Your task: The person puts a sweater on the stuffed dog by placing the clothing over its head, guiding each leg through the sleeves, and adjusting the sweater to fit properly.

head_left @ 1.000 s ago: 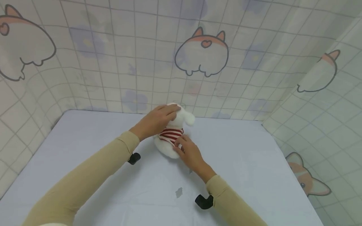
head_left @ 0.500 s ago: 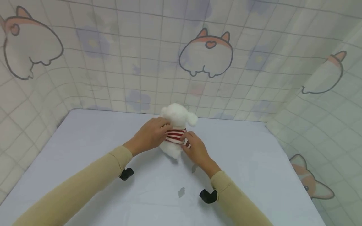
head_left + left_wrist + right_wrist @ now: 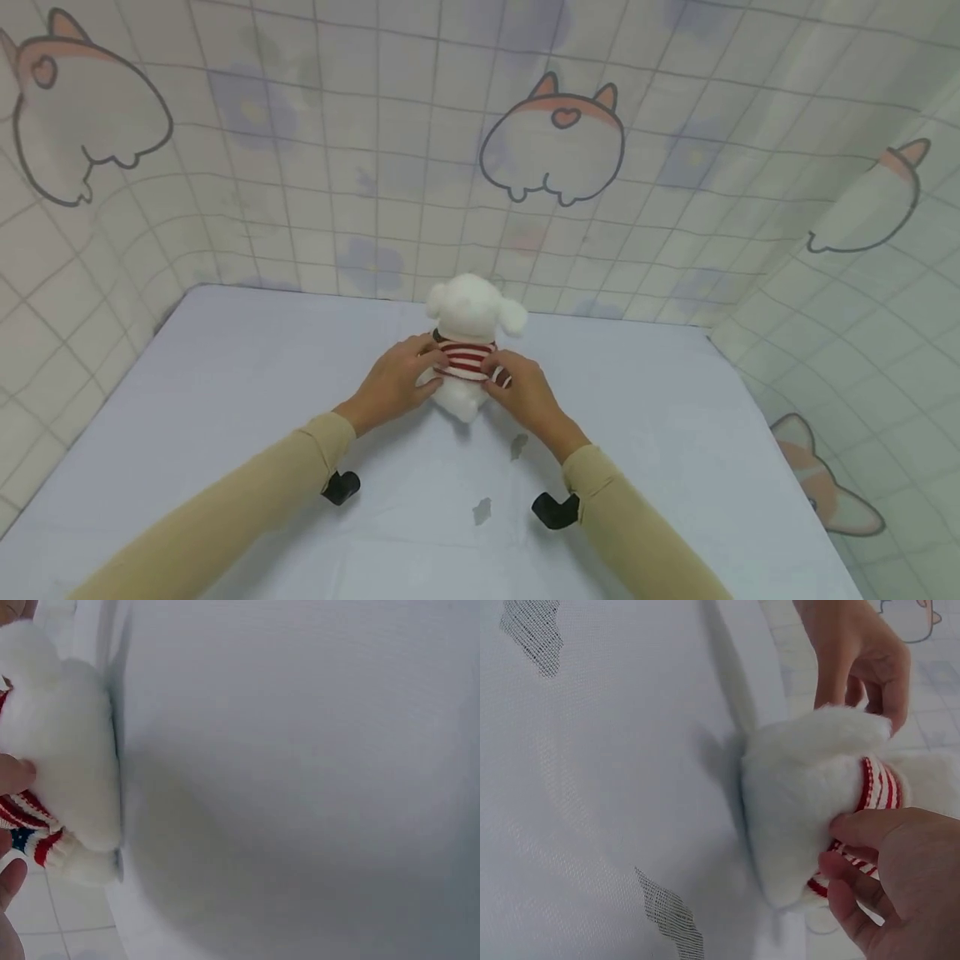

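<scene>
A white plush toy (image 3: 468,312) with floppy ears sits upright on the table, its back to the head camera. It wears a red-and-white striped knit sweater (image 3: 465,358), and white fur shows below the hem. At the toy's left side, my left hand (image 3: 393,379) holds the sweater's edge between thumb and fingers. My right hand (image 3: 528,396) pinches the hem at the right side. In the right wrist view the right thumb and fingers (image 3: 859,829) grip the striped knit close up. The toy's front is hidden in the head view.
The white-covered table (image 3: 637,400) meets a tiled-pattern curtain (image 3: 375,167) with corgi drawings close behind the toy. Grey patches (image 3: 482,510) mark the cover in front. A black wrist mount (image 3: 555,510) hangs under each sleeve.
My left hand has come down from the toy's head to the side of its sweater. The right hand stays at the hem. The toy has straightened and turned slightly.
</scene>
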Tool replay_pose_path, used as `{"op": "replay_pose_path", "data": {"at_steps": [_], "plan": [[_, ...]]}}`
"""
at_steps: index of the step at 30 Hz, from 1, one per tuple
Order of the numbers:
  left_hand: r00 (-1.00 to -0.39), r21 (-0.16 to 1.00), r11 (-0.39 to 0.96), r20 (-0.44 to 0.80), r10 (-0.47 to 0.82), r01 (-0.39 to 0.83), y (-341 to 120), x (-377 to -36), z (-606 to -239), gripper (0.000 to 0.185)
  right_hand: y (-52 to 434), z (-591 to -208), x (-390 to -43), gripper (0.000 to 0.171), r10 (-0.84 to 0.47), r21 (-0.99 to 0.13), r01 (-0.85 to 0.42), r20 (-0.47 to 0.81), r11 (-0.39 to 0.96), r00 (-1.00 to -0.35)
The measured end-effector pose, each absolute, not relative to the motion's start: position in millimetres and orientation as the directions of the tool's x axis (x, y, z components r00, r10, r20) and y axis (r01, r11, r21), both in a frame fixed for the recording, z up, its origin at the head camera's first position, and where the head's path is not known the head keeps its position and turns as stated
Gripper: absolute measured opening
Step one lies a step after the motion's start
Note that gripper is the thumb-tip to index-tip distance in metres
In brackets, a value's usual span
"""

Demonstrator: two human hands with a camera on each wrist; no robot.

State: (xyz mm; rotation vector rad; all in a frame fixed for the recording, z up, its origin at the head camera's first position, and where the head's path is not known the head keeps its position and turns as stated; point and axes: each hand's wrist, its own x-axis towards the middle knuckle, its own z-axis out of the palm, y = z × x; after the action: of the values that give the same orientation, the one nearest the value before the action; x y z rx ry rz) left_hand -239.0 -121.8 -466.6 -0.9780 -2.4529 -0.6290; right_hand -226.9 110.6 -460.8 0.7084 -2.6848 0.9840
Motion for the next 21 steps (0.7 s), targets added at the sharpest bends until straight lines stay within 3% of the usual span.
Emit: {"op": "replay_pose_path", "data": {"at_steps": [10,21], "plan": [[-0.714,0.288,0.688,0.513,0.476,0.666,-115.7,-252.8,-469.9,0.015,102.6,-466.1,-235.4,0.015,-0.306,-0.507,-0.476,0.384,0.719,-0.871],[-0.678,0.239,0.664,0.492,0.546,0.708,-121.7,-249.6,-475.1,0.016,105.5,-467.4,-229.8,0.016,-0.364,-0.394,-0.498,0.368,0.773,-0.856]]}}
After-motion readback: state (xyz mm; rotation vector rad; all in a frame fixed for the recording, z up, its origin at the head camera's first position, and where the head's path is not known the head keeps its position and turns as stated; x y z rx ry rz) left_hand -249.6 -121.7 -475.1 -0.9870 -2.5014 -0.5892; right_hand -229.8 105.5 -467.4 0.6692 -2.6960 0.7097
